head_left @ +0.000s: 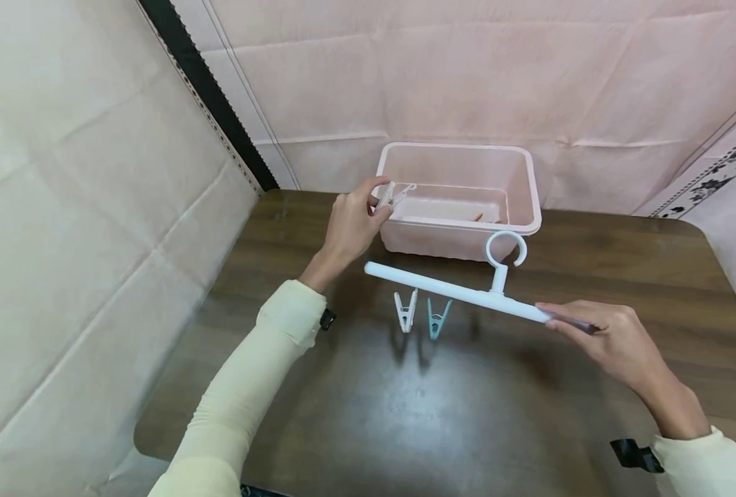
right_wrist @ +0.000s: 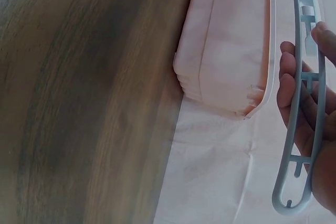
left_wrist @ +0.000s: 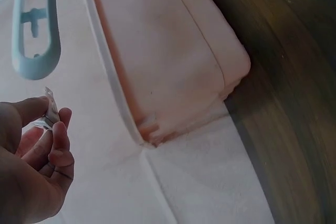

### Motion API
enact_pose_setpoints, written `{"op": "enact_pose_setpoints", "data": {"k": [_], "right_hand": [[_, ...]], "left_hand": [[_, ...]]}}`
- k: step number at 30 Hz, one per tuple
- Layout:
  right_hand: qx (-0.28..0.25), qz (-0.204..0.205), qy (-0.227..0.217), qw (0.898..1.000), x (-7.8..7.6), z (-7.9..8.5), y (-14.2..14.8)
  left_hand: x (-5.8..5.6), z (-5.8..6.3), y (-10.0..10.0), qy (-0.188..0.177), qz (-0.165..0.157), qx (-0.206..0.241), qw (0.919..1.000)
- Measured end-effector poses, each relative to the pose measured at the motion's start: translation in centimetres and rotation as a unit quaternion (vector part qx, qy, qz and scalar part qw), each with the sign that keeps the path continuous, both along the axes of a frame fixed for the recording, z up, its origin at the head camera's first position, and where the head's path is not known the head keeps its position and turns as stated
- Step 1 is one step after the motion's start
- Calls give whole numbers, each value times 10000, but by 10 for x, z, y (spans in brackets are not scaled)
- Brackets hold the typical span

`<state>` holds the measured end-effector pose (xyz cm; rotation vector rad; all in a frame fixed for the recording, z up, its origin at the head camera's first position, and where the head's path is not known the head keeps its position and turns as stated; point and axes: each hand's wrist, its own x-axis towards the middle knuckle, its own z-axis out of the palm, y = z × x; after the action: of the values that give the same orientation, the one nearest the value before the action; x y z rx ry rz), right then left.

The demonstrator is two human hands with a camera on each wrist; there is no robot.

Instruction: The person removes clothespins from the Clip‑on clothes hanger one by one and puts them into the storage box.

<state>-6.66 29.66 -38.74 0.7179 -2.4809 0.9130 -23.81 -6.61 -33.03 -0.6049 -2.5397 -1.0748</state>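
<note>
Left sleeve [head_left: 237, 386] outstretched, left grip [head_left: 351, 222] pinches a clothespin [head_left: 387, 196]; right grip [head_left: 619, 339] holds a hanger [head_left: 455, 290].

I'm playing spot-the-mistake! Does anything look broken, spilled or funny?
Nothing looks broken or spilled. The pale blue hanger slants, its free end higher in the head view, probably just because the right hand holds the other end.

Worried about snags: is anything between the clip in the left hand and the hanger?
In the head view, the near-left corner of the bin lies between clip and hanger; the left wrist view shows nothing between them.
</note>
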Motion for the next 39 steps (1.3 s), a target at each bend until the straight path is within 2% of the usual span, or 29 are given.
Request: {"op": "enact_pose_setpoints", "data": {"k": [5, 9, 22, 29, 39], "right_hand": [[18, 13, 42, 10000, 0, -2, 3], [-8, 36, 71, 10000, 0, -4, 5], [-14, 107, -108, 9999, 0, -4, 6], [24, 145, -120, 9998, -2, -5, 6], [7, 90, -182, 9998, 0, -6, 10]], "left_hand": [[-16, -3, 17, -272, -32, -77, 9996], [-26, -2, 26, -337, -27, -240, 9991], [-52, -17, 38, -766, 217, -534, 9954], [-58, -26, 38, -808, 347, -518, 9948], [-61, -32, 47, -820, 229, -506, 9951]]}}
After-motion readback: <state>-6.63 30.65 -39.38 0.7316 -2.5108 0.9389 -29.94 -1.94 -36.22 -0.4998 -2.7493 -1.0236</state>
